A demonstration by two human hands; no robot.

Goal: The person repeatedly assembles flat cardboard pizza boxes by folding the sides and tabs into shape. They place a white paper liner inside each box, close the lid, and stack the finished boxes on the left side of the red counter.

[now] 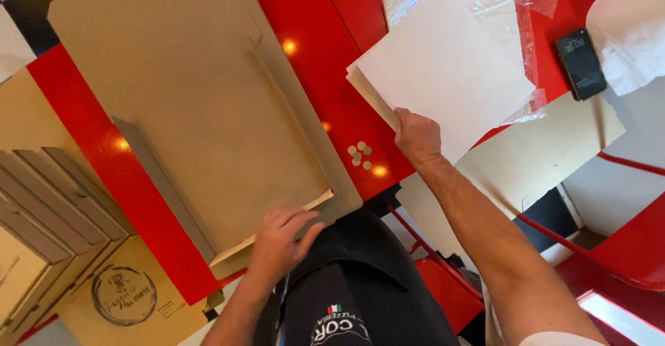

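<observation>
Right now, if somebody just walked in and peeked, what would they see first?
Probably the shiny red table, with a big flat brown cardboard box spread open across its left side. The left hand presses on the box's near edge, while the right hand touches a stack of white paper sheets on the right. A few little round discs sit between them.

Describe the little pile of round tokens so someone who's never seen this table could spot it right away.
Start at the red table. Between the big flat brown cardboard box and the stack of white sheets under the right hand lie the small round tokens. They are the only tiny pale discs there, clustered loosely beside a light reflection.
</observation>
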